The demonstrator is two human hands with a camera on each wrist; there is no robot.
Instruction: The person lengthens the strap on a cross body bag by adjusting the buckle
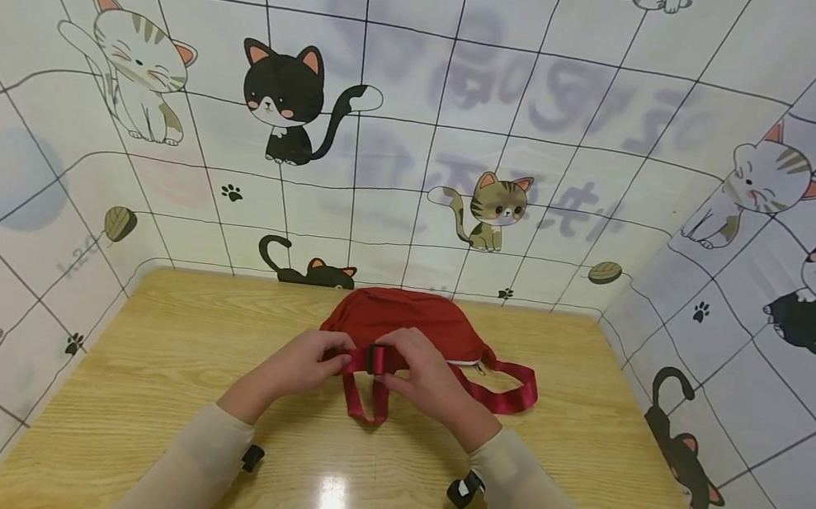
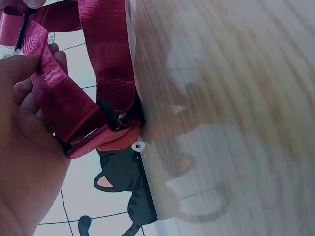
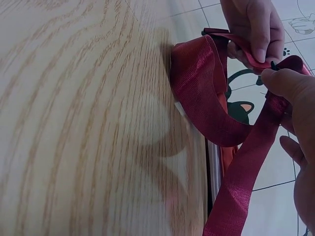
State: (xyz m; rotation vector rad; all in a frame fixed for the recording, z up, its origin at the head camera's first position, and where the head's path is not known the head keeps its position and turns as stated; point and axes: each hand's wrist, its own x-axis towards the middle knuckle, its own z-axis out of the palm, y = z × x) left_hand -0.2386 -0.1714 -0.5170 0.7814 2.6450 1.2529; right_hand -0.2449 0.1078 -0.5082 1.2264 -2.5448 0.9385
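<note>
A red waist bag (image 1: 409, 317) lies on the table with its dark red webbing strap (image 1: 513, 394) in front. Both hands hold the strap up before the bag, one on each side of a small black buckle (image 1: 371, 359). My left hand (image 1: 309, 360) pinches the webbing left of the buckle between thumb and fingers. On the other side, my right hand (image 1: 424, 372) pinches the strap at the buckle's edge. A loop of webbing (image 3: 211, 108) hangs below the hands in the right wrist view. Another black fitting (image 2: 109, 114) sits lower on the strap.
The wooden table (image 1: 176, 396) has a glossy light reflection near its front. A white cloth backdrop (image 1: 405, 138) with grid lines and cartoon cats stands behind and at both sides. Black wrist bands (image 1: 464, 490) hang from the sleeves.
</note>
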